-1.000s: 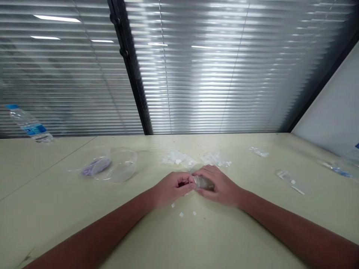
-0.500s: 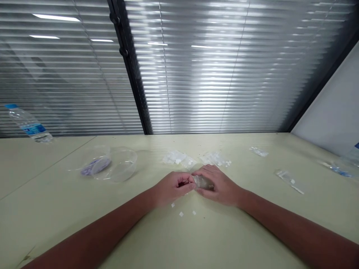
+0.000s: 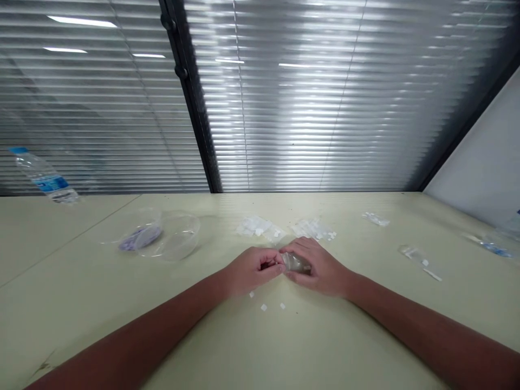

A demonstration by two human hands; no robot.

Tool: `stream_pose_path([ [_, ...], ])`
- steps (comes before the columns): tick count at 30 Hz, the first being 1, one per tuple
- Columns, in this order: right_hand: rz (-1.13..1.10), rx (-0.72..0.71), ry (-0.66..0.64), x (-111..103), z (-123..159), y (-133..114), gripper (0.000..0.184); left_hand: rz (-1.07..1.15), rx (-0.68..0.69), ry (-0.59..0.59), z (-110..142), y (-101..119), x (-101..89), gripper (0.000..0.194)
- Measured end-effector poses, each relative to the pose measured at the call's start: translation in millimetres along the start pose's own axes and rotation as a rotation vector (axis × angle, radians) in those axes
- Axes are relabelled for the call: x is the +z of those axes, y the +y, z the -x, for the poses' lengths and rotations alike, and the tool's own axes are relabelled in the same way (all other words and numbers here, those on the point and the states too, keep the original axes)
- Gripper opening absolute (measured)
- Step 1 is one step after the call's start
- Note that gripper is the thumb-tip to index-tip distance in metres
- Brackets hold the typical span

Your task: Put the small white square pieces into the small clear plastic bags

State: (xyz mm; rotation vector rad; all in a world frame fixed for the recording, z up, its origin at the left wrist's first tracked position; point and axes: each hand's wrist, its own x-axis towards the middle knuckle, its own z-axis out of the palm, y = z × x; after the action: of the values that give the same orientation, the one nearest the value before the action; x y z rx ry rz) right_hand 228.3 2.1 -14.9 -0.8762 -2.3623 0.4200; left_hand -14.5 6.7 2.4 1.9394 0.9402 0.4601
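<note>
In the middle of the table, my right hand [image 3: 320, 268] curls around a see-through, greyish-brown, shiny plastic item [image 3: 297, 264]. Its exact kind is hard to make out, as fingers cover part of it. My left hand [image 3: 254, 269] is closed, with thumb and forefinger pinched at the left edge of the same item. The two hands meet fingertip to fingertip. Just beyond them lie two spreads of small white pieces on clear plastic, one on the left [image 3: 260, 227] and one on the right [image 3: 312, 228]. Several small white squares [image 3: 264, 307] are scattered on the near side.
Round clear plastic containers [image 3: 179, 235] stand at left, near a purple bundle [image 3: 140, 237]. A water bottle [image 3: 51, 181] is at far left. Small clear packets [image 3: 376, 219] lie at right, with another bottle [image 3: 509, 230] at the edge. Window blinds [image 3: 284, 108] rise behind the table [image 3: 345, 346].
Both hands keep almost the same hold on the plastic item. The whole view has shifted very slightly; nothing on the table has visibly moved.
</note>
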Motion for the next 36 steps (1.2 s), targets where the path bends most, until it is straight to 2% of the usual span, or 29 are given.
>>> stream_pose_path([
  [20, 0.027, -0.011, -0.026, -0.2, 1.6, 2.7, 0.032, -0.212, 0.107, 0.056, -0.8, -0.2, 5.1, 0.020],
  [36, 0.040, -0.004, -0.036, -3.2, 1.2, -1.3, 0.027, -0.327, 0.179, 0.079, -2.0, 1.2, 7.1, 0.018],
])
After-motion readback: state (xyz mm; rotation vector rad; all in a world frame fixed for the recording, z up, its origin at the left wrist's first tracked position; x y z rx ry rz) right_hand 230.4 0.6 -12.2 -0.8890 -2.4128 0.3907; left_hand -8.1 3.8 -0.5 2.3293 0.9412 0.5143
